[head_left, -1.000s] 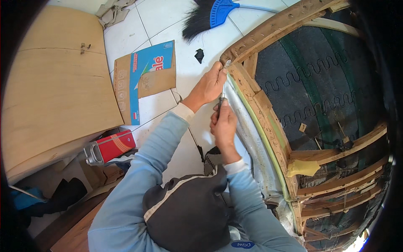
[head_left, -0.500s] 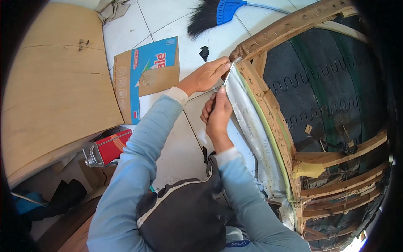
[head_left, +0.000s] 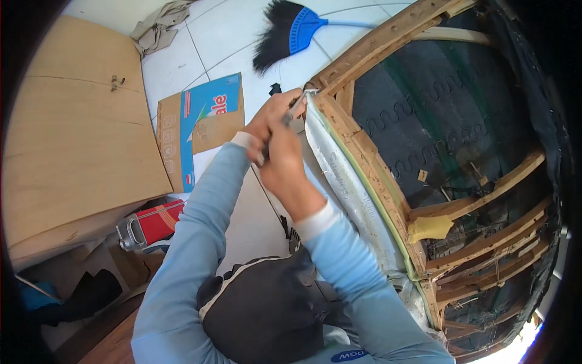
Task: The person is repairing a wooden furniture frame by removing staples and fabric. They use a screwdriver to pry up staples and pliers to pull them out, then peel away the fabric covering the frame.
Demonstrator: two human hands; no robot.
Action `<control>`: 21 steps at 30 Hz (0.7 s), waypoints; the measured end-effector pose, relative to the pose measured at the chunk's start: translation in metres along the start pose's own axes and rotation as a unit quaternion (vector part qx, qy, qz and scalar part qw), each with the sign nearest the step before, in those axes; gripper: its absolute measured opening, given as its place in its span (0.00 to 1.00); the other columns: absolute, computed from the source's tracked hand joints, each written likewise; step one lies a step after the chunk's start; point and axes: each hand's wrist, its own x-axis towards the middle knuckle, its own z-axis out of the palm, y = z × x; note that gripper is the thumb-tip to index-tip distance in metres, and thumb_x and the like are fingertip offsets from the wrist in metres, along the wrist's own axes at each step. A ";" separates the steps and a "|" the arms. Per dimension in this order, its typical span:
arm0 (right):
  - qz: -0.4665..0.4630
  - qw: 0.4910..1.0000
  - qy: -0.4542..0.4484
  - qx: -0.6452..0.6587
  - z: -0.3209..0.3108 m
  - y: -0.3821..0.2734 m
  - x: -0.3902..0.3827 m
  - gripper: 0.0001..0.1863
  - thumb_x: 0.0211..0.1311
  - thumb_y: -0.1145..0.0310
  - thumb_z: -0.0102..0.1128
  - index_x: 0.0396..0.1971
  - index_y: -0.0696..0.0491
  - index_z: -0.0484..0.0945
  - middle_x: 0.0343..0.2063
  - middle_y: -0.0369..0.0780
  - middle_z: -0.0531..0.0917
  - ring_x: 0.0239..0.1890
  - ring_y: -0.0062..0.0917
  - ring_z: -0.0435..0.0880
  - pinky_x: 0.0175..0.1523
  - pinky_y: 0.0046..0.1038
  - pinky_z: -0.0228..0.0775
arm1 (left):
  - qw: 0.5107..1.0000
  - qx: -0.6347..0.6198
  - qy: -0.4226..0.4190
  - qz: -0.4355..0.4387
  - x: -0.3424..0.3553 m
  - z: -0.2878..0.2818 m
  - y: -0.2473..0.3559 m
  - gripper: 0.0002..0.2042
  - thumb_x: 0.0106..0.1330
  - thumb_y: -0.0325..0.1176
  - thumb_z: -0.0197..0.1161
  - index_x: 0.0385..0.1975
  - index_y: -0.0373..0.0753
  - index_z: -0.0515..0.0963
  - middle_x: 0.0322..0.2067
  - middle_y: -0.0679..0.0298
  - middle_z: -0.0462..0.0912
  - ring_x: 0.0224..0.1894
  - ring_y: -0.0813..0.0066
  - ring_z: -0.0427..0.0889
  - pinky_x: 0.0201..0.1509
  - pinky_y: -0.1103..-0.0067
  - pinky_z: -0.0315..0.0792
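Note:
My right hand (head_left: 286, 158) is closed round a slim grey metal hand tool (head_left: 293, 111), blurred by motion, its kind unclear. It crosses in front of my left hand (head_left: 273, 115), whose fingers are curled near the corner of a wooden furniture frame (head_left: 379, 170); what they hold is hidden. A pale strip end (head_left: 310, 91) shows at that corner, just beyond the tool. White fabric (head_left: 345, 185) hangs along the frame's near side, with a yellow-green edge (head_left: 371, 190) beside the wood. Zigzag springs (head_left: 445, 91) cross the dark backing inside the frame.
Behind my hands, a blue broom head (head_left: 306, 29) with black bristles lies on white tiles. A flattened blue and brown carton (head_left: 212, 127) is left of my arms. Beside it are a wooden cabinet (head_left: 91, 121) and a red can (head_left: 159, 215). Yellow foam (head_left: 429, 229) sits on a slat.
My right hand has moved left and up across my left hand, bringing the metal tool toward the corner. The pale strip no longer stretches between my hands. The whole view has shifted slightly.

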 end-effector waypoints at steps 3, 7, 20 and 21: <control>-0.027 0.972 0.043 -0.232 -0.076 0.007 -0.001 0.19 0.85 0.48 0.55 0.42 0.49 0.71 0.21 0.29 0.66 0.16 0.14 0.62 0.20 0.22 0.54 | 0.996 -0.082 -0.042 -0.009 -0.007 -0.008 0.018 0.16 0.82 0.45 0.57 0.42 0.36 0.79 0.29 0.53 0.83 0.30 0.56 0.79 0.40 0.65 0.75; -0.106 0.930 0.044 -0.350 -0.122 0.022 0.031 0.23 0.86 0.44 0.50 0.40 0.50 0.70 0.19 0.29 0.66 0.15 0.13 0.61 0.18 0.22 0.52 | 0.997 -0.034 -0.068 0.013 -0.002 -0.028 0.035 0.15 0.80 0.44 0.58 0.41 0.37 0.79 0.26 0.50 0.82 0.29 0.46 0.80 0.37 0.60 0.74; -0.118 0.984 0.002 -0.134 -0.108 0.057 0.046 0.25 0.87 0.43 0.50 0.37 0.51 0.70 0.17 0.32 0.65 0.13 0.15 0.60 0.16 0.23 0.49 | 0.994 0.006 -0.075 0.078 0.002 -0.032 0.037 0.14 0.77 0.40 0.61 0.34 0.35 0.74 0.23 0.50 0.76 0.26 0.43 0.77 0.32 0.59 0.70; -0.113 0.987 -0.006 -0.116 -0.106 0.058 0.048 0.25 0.87 0.43 0.50 0.37 0.51 0.70 0.17 0.32 0.65 0.13 0.15 0.60 0.16 0.23 0.49 | 0.993 0.006 -0.080 0.082 0.003 -0.034 0.037 0.14 0.77 0.40 0.61 0.34 0.35 0.74 0.23 0.50 0.76 0.26 0.43 0.77 0.32 0.59 0.70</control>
